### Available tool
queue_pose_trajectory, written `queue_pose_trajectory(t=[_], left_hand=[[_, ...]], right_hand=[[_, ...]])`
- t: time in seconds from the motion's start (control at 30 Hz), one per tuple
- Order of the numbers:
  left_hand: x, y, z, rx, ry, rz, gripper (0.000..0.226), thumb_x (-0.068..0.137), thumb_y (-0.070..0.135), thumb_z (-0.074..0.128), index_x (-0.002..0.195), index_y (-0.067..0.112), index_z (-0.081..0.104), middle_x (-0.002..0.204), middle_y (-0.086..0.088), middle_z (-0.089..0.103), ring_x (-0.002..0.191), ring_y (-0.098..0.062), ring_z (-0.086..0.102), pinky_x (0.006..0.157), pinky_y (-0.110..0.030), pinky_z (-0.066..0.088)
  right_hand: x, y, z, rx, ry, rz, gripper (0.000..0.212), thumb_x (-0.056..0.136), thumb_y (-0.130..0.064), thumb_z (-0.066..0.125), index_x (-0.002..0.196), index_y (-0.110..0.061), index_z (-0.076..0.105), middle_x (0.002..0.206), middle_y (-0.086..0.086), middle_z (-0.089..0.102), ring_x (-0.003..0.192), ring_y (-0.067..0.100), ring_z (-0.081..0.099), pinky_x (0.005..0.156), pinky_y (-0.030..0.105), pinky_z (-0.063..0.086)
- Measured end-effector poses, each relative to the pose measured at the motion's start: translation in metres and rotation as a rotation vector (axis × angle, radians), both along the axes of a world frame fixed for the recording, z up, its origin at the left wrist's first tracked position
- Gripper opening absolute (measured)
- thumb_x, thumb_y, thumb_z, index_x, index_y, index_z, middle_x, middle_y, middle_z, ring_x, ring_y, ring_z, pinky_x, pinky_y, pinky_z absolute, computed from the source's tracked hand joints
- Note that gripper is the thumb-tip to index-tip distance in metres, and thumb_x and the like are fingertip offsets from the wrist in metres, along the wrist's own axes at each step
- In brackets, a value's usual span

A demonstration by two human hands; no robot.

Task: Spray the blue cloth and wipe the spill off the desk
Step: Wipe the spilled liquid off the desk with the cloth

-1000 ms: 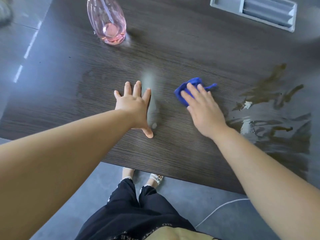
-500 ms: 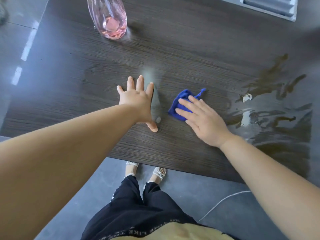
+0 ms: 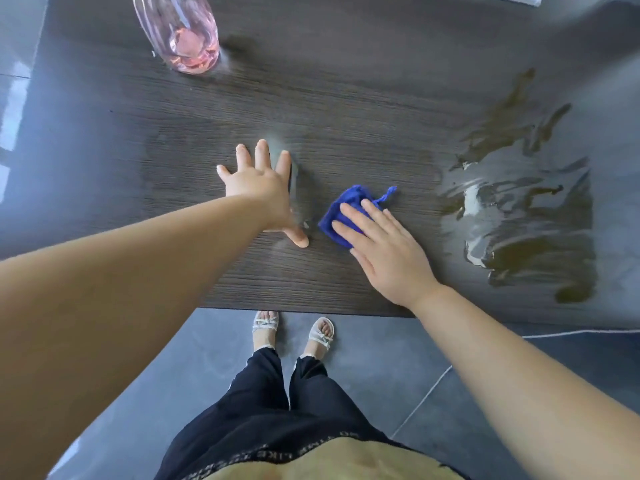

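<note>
A small crumpled blue cloth (image 3: pixel 349 206) lies on the dark wood-grain desk (image 3: pixel 346 109), near its front edge. My right hand (image 3: pixel 384 254) presses flat on the cloth with straight fingers, covering its near half. My left hand (image 3: pixel 259 188) rests flat on the desk just left of the cloth, fingers spread. A brown wet spill (image 3: pixel 519 202) spreads over the right side of the desk, apart from the cloth. A pink clear spray bottle (image 3: pixel 183 32) stands at the back left; its top is cut off by the frame.
The desk's front edge (image 3: pixel 311 311) runs just below my hands, with grey floor, my legs and sandalled feet beneath. A thin white cable (image 3: pixel 571 332) lies on the floor at the right. A grey tray corner (image 3: pixel 519 0) shows at the top right.
My right hand slid the blue cloth toward me and to the left, away from the spill. My left hand stayed flat on the desk.
</note>
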State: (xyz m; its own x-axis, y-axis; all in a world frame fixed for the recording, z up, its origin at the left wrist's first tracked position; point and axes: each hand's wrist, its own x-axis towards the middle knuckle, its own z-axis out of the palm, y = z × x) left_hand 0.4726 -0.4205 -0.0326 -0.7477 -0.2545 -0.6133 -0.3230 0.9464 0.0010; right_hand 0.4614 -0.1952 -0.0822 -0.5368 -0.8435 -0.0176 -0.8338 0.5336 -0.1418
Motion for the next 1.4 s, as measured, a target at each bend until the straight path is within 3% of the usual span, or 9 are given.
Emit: queue_pose_trajectory(t=[0.23,0.4,0.5,0.57,0.73,0.9,1.0,1.2,1.4], left_hand=[[0.007,-0.006,-0.002,0.043,0.059,-0.025,0.142,0.042,0.073,0.076,0.149,0.025,-0.005,0.156,-0.008,-0.008,0.142,-0.037,-0.005,0.112,-0.060,0.013],[0.011,-0.015,0.000,0.108,0.109,-0.012,0.131,0.045,0.073,0.075,0.148,0.029,0.007,0.156,-0.003,0.001,0.142,-0.032,0.000,0.112,-0.055,0.020],[0.022,-0.016,-0.001,0.227,0.251,0.088,0.098,0.060,0.059,0.076,0.141,0.027,0.031,0.151,-0.005,0.016,0.140,-0.031,0.008,0.112,-0.048,0.022],[0.036,-0.007,-0.004,0.253,0.368,0.147,0.075,0.069,0.049,0.073,0.134,0.022,0.044,0.145,-0.007,0.026,0.136,-0.031,0.016,0.110,-0.042,0.025],[0.060,0.045,-0.006,0.310,0.419,0.094,0.061,0.076,0.039,0.068,0.130,0.022,0.046,0.143,-0.006,0.028,0.135,-0.028,0.015,0.110,-0.036,0.024],[0.048,0.084,0.002,0.404,0.469,0.081,0.056,0.080,0.023,0.061,0.133,0.020,0.044,0.139,-0.004,0.035,0.131,-0.025,0.027,0.106,-0.031,0.029],[0.040,0.104,0.004,0.382,0.446,0.037,0.062,0.080,0.027,0.062,0.137,0.021,0.040,0.140,-0.005,0.034,0.132,-0.026,0.025,0.107,-0.033,0.027],[0.020,0.133,0.002,0.179,0.095,-0.083,0.125,0.053,0.068,0.074,0.148,0.031,0.002,0.153,-0.004,0.003,0.142,-0.030,-0.001,0.109,-0.064,0.013],[0.022,0.139,-0.002,0.033,0.054,-0.163,0.136,0.044,0.074,0.074,0.148,0.029,-0.001,0.155,-0.006,-0.003,0.142,-0.031,-0.003,0.106,-0.064,0.019]], right_hand=[[0.010,-0.059,-0.007,-0.101,-0.063,-0.797,0.048,0.094,-0.025,0.040,0.140,-0.013,0.043,0.150,0.009,0.034,0.138,0.038,0.028,0.111,0.051,0.024],[0.067,-0.041,-0.003,-0.029,-0.035,-0.379,0.048,0.090,-0.026,0.035,0.135,-0.016,0.050,0.145,0.005,0.043,0.133,0.035,0.039,0.107,0.048,0.032],[0.064,0.005,-0.002,0.000,-0.042,-0.119,0.046,0.091,-0.024,0.036,0.134,-0.019,0.051,0.144,0.004,0.045,0.131,0.033,0.042,0.105,0.046,0.034],[0.048,0.024,-0.004,0.000,-0.031,-0.158,0.045,0.092,-0.023,0.034,0.133,-0.018,0.052,0.143,0.005,0.046,0.130,0.035,0.042,0.104,0.050,0.036],[0.042,-0.015,-0.005,-0.139,-0.071,-0.791,0.045,0.090,-0.015,0.050,0.135,-0.014,0.049,0.147,0.008,0.041,0.134,0.039,0.034,0.106,0.054,0.031],[0.068,0.015,-0.005,-0.009,-0.037,-0.344,0.046,0.085,-0.022,0.043,0.129,-0.018,0.055,0.141,0.004,0.048,0.127,0.034,0.046,0.101,0.050,0.039],[0.060,0.085,-0.001,0.071,-0.002,-0.280,0.049,0.086,-0.025,0.033,0.131,-0.019,0.053,0.141,0.004,0.048,0.126,0.034,0.047,0.098,0.052,0.041],[0.026,0.100,0.001,-0.024,-0.117,-0.859,0.048,0.092,-0.014,0.050,0.139,-0.012,0.043,0.151,0.010,0.033,0.136,0.041,0.028,0.108,0.053,0.023],[0.038,0.094,-0.002,0.083,-0.061,-0.259,0.047,0.091,-0.024,0.037,0.136,-0.016,0.049,0.145,0.005,0.044,0.130,0.034,0.042,0.104,0.049,0.037]])
